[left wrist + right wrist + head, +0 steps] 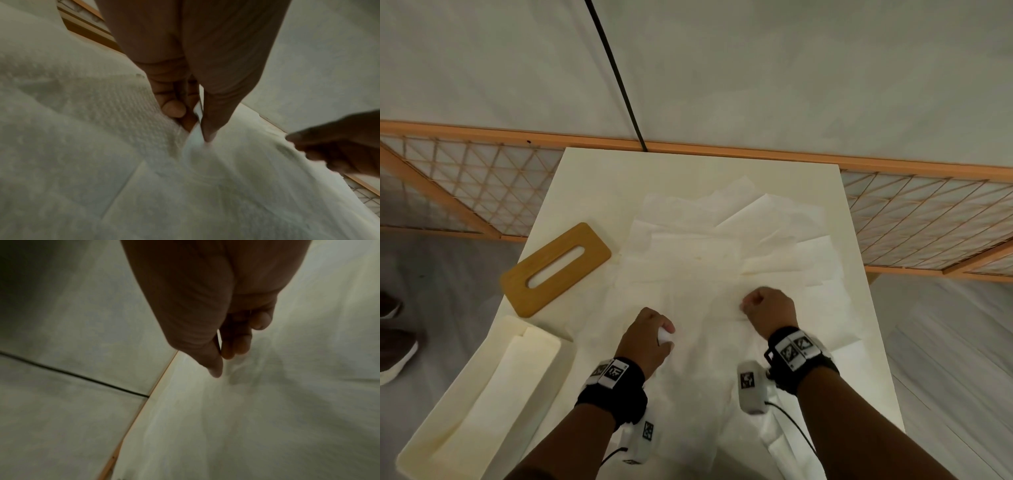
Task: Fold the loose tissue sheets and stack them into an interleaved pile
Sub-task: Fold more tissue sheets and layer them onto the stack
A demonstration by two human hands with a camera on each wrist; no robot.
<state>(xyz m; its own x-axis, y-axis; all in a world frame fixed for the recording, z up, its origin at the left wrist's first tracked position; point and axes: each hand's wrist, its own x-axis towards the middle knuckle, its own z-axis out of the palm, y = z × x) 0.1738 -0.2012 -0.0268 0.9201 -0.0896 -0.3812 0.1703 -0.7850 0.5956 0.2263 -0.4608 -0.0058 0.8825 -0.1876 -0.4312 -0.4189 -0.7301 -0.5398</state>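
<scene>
Several loose white tissue sheets [722, 236] lie overlapping across the white table [592, 178]. The nearest tissue sheet [705, 342] spreads between my two hands. My left hand [664, 337] pinches a raised bit of it between thumb and fingers; the left wrist view shows that pinched tissue fold [195, 134] rising at the fingertips [209, 134]. My right hand [751, 303] is curled into a fist farther right and a little farther away, pinching the same sheet at a small crease. In the right wrist view its thumb and fingers [228, 352] press together just above the tissue sheet [246, 402].
A wooden lid with a long slot [556, 269] lies on the table's left side. A white open box [482, 394] sits at the near left corner. A wooden lattice rail [722, 150] and a black cable [616, 75] run behind the table. Shoes [393, 342] stand at far left.
</scene>
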